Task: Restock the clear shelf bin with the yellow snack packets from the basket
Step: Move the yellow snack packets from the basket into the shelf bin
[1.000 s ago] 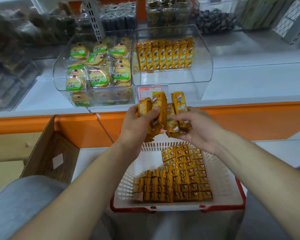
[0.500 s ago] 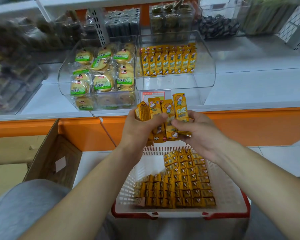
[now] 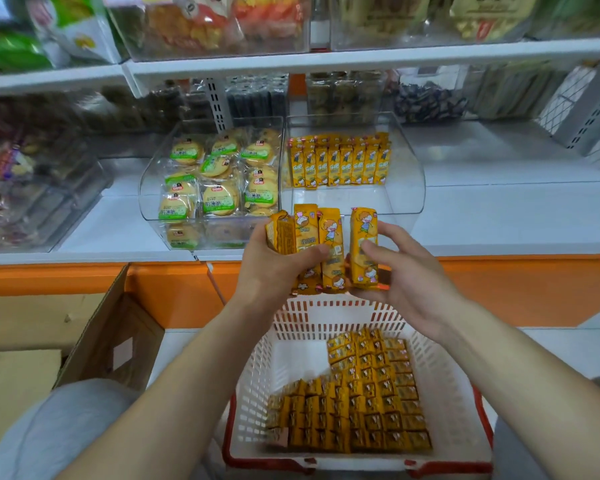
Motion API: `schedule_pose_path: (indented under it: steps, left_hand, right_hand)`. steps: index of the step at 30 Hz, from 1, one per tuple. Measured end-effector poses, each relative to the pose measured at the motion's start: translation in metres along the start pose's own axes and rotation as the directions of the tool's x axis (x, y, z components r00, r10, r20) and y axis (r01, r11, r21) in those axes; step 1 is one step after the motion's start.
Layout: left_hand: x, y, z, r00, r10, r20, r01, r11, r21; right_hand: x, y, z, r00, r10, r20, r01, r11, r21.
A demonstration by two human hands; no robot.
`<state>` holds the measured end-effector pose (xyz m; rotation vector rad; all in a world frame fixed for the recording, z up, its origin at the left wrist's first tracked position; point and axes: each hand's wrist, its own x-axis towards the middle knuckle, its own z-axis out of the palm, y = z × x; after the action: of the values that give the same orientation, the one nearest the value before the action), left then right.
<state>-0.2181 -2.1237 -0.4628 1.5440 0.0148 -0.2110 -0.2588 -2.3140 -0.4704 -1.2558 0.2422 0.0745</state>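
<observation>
Gripped three yellow snack packets [image 3: 321, 244] upright in the curled left hand [image 3: 274, 271], pinched a fourth in the right hand [image 3: 409, 275], above the basket [image 3: 326, 308] and short of the clear shelf bin [image 3: 408, 174]; mid-transfer, likely needed lifting over its front lip next

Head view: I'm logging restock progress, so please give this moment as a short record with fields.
left hand: grips a bunch of yellow packets, upright
right hand: holds a single packet beside the bunch
clear bin: row of packets along the back, front floor bare
basket: stacked packets fill its right and front
neighbour bin: round biscuit packs
hands: above the basket, in front of the clear bin, not inside it
</observation>
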Motion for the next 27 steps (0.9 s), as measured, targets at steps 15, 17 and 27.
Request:
schedule_pose_path:
  steps: [15,17,27]
  left_hand:
    - [0.065,0.045,-0.074,0.984,0.151,-0.096,-0.126,0.965,0.228]
    - [0.073,0.044,-0.078,0.984,0.155,-0.086,-0.135,0.971,0.198]
    - [0.097,0.032,-0.088,0.979,0.176,-0.107,-0.151,0.966,0.210]
  right_hand:
    - [0.163,-0.067,0.035,0.922,-0.387,0.010,0.296,0.687,-0.664]
    - [0.193,-0.064,0.042,0.914,-0.403,0.046,0.302,0.600,-0.741]
    - [0.299,-0.042,0.059,0.915,-0.381,0.134,0.222,0.200,-0.954]
